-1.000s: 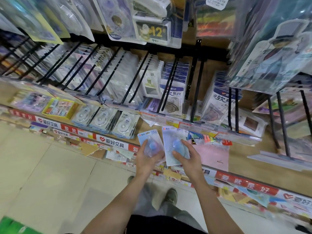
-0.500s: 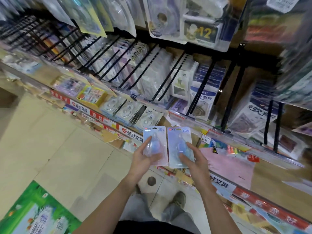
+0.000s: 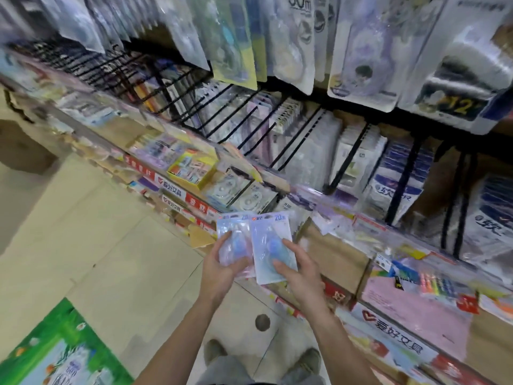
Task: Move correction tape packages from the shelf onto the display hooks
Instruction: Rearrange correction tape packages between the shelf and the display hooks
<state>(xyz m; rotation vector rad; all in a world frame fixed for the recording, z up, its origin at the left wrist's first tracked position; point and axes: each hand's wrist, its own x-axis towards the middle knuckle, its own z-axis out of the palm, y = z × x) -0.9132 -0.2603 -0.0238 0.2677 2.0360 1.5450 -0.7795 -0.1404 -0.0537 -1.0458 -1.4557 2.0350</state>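
Fingers [image 3: 286, 245] of both hands grip blue tape packs; now the right pack [image 3: 270, 243] overlaps the left pack [image 3: 231, 234], hands [image 3: 222, 269] closer together.

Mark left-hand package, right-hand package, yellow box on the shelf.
left-hand package [image 3: 231, 232]: head view, upper card face.
right-hand package [image 3: 270, 234]: head view, upper card face.
yellow box [image 3: 191, 169]: head view, its contents near centre.

A yellow box [image 3: 191, 168] of small items sits on the shelf edge. A pink sheet [image 3: 416, 309] lies near coloured markers [image 3: 438, 284]. A green poster [image 3: 63, 348] lies on the tiled floor [image 3: 111, 259].
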